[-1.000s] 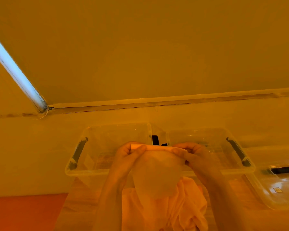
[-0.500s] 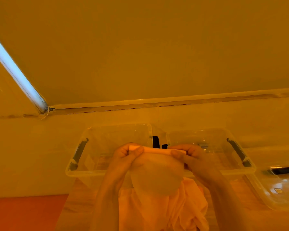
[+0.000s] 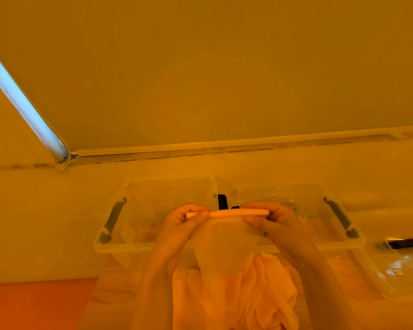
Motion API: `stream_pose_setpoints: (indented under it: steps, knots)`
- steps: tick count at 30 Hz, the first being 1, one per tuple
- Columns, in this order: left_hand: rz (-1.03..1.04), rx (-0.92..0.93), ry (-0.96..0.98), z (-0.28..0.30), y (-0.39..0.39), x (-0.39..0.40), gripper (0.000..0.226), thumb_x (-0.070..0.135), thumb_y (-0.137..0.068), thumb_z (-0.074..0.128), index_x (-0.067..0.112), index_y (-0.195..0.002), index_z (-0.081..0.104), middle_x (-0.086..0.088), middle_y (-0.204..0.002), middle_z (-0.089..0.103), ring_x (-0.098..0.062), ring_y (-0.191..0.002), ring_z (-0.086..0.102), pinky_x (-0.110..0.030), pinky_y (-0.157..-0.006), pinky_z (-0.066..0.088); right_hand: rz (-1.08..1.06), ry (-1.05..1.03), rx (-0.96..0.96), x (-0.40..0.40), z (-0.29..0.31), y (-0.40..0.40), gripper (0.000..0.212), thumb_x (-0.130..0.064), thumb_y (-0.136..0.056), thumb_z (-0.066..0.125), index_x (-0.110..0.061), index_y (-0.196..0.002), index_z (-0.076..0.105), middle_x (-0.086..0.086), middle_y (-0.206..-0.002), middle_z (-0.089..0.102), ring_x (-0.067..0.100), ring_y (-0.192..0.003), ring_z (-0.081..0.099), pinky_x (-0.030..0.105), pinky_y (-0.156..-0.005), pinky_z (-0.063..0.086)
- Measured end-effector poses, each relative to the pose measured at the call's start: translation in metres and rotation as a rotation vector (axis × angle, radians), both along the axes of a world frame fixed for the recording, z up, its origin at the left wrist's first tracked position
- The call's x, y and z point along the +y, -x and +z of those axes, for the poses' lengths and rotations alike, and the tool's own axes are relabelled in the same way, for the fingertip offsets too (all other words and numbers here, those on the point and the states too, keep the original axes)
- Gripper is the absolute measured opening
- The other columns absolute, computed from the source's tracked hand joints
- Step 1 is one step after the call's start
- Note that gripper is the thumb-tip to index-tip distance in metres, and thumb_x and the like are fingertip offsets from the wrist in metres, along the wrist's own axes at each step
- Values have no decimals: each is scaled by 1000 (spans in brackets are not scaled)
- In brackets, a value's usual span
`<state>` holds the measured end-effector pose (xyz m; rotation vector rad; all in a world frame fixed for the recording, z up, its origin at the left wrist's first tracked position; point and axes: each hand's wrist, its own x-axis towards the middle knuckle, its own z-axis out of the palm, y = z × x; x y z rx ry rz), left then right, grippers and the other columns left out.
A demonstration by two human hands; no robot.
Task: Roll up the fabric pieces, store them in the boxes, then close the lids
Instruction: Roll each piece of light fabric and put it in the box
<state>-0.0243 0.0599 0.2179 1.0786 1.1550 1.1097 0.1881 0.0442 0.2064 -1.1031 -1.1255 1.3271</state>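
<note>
- Both hands are pinching the same thing: the left hand (image 3: 185,221) and the right hand (image 3: 273,219) each grip one end of a thin, pale, sheer fabric piece (image 3: 224,239). Its top edge is wound into a tight little tube held up in front of the boxes, and the rest hangs loose.
- Biggest risk, I reckon: the roll is barely started and the stuff looks slippery, so if either pinch eases off the tube could unwind or go cone-shaped, one end fatter than the other.
- The hanging tail drops straight onto the crumpled heap of peach cloth (image 3: 260,294) on the table, so it could snag and drag that pile up with it.
- Two clear plastic storage boxes with dark handles sit just behind the hands, the left box (image 3: 153,206) and the right box (image 3: 320,210), both open. I can't really tell what's inside; everything's washed orange.
- A clear lid with a dark latch (image 3: 396,265) lies off to the right, near the right box.
- Nothing blocks the boxes except the cloth heap under the wrists.
</note>
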Motion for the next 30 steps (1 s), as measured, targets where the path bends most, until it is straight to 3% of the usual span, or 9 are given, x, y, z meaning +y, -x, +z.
stream_pose_setpoints:
  steps: [6, 11, 18, 23, 30]
  knots:
    - [16, 24, 32, -2, 3, 2, 19, 29, -69, 68, 29, -87, 75, 0, -82, 71, -12, -68, 65, -23, -55, 48, -46, 48, 7, 3, -2, 1, 28, 1, -81, 67, -16, -103, 70, -1, -85, 74, 13, -73, 69, 22, -59, 54]
    - [29, 106, 17, -4, 3, 3, 9, 19, -83, 67, 24, -87, 73, -1, -79, 72, -14, -72, 66, -23, -57, 47, -29, 69, -50, 4, -5, 2, 12, -8, -86, 64, -10, -96, 69, 3, -82, 69, 16, -70, 65, 27, -60, 53]
    - [71, 166, -23, -3, 2, 5, 9, 19, -84, 68, 26, -86, 73, 3, -82, 72, -8, -71, 66, -19, -54, 47, -7, 100, 105, 5, 0, 2, 22, -1, -87, 59, -12, -104, 68, 4, -88, 75, 18, -79, 71, 30, -64, 59]
    - [91, 92, -16, -2, 0, 5, 13, 12, -84, 68, 23, -86, 73, 2, -78, 73, -6, -64, 66, -18, -51, 48, 18, 100, 154, 5, 3, -1, 31, -12, -70, 66, -11, -101, 70, 9, -92, 74, 20, -83, 71, 27, -65, 58]
    - [97, 48, 4, 0, 0, 4, 15, 12, -83, 67, 24, -89, 73, 6, -79, 73, -6, -67, 68, -20, -55, 51, -11, 108, 153, 7, 1, -1, 31, -21, -72, 65, -8, -100, 71, 9, -90, 74, 21, -82, 71, 27, -64, 57]
